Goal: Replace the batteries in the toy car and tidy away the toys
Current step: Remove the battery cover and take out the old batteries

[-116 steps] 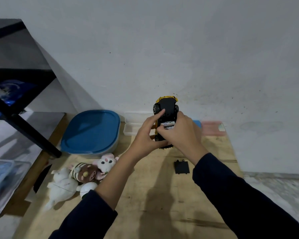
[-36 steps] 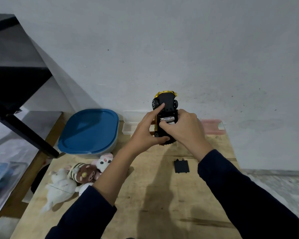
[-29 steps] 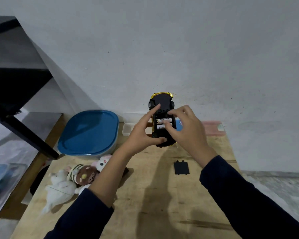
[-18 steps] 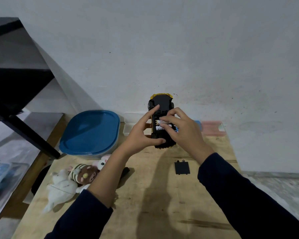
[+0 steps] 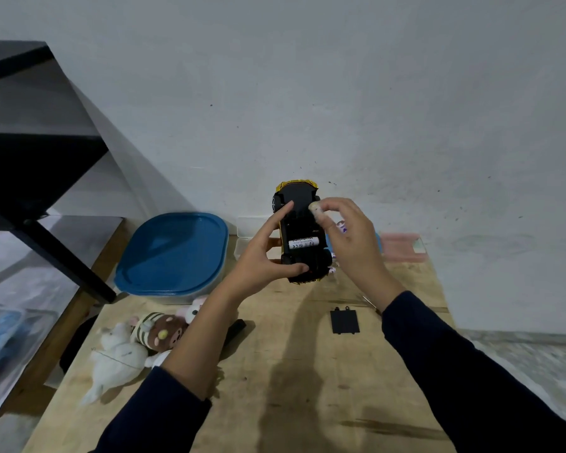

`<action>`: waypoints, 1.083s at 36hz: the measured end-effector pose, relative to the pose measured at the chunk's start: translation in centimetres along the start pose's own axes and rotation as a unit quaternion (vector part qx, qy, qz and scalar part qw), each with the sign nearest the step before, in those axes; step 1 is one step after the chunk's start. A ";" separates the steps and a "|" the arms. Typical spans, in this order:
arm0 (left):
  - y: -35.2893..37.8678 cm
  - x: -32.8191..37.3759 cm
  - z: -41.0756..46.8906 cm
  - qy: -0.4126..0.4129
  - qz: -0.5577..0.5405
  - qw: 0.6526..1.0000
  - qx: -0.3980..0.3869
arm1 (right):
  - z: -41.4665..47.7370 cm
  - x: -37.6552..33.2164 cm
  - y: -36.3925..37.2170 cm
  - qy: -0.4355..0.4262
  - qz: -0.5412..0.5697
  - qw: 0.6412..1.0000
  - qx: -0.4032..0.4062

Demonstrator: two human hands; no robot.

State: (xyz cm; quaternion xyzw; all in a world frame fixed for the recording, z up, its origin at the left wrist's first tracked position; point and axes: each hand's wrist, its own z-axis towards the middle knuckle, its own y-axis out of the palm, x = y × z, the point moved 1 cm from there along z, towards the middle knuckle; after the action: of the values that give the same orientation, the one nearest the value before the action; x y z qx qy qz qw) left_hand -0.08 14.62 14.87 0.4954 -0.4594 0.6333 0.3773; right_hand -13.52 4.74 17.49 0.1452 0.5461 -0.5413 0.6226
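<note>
A pale wooden table [image 5: 275, 387] is set against a plain grey wall, w/ a black shelf unit [image 5: 30, 158] at the left. Above the table's far end the toy car [image 5: 299, 197] is held belly-up and clear of the wood by the L hand [image 5: 258, 259]. The thumb is curled under the car's lower end and the index finger is laid up its left side.

The batt. compt. is seen open. One battery [image 5: 303, 244] is left lying across it, where two were seated side by side a moment ago. The other cell [image 5: 315, 208] is now pinched in the fingertips of the R hand [image 5: 350, 240], which has been lifted off the chassis and is held just right of the car. Removal is thus judged approx half done: one cell out, one to go, fresh ones not yet fitted.

The compt. cover [image 5: 344, 322] is laid flat on the table nearer the person, apart from the car, still to be refitted. Small loose cells [image 5: 332, 270] seem to be lying just past the car's right side; used or new can't be told.

Plush toys [image 5: 138, 338] are heaped at the table's left edge, not yet tidied, near a blue-lidded tub [image 5: 174, 253]. A pink box [image 5: 402, 246] is set by the wall.
</note>
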 end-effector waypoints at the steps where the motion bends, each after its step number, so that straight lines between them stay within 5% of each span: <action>1: -0.1 -0.1 0.0 -0.003 -0.001 1.000 0.001 | 0.1 -0.2 -0.2 0.039 0.037 0.999 0.006; 6: -0.1 -0.2 -0.1 -0.008 0.004 1.000 0.004 | 0.2 0.3 -1.1 0.169 0.225 0.959 0.026; 11: 0.2 -0.2 -0.2 -0.008 -0.019 1.000 -0.001 | -0.1 0.5 -1.3 0.263 0.431 0.863 0.034; 23: 0.5 -0.3 -0.1 -0.006 -0.045 0.999 0.017 | -0.9 1.2 -0.8 0.335 0.471 0.809 0.102; 26: 0.6 -0.3 -0.1 -0.006 -0.046 0.998 0.030 | -0.8 1.4 -0.7 0.345 0.424 0.831 0.104; 31: 0.9 -0.2 0.1 0.006 -0.046 0.997 0.054 | -0.9 1.1 -0.5 0.207 0.130 0.969 0.043; 39: 1.8 0.0 0.6 0.034 -0.036 0.993 0.109 | -1.1 0.8 0.5 0.096 0.016 0.994 0.048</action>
State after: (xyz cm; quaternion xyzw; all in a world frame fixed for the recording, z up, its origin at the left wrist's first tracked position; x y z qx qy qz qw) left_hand -1.58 13.57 14.57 0.5282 -0.3562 0.6820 0.3591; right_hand -13.80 5.36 16.18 0.2348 0.5743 -0.5406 0.5681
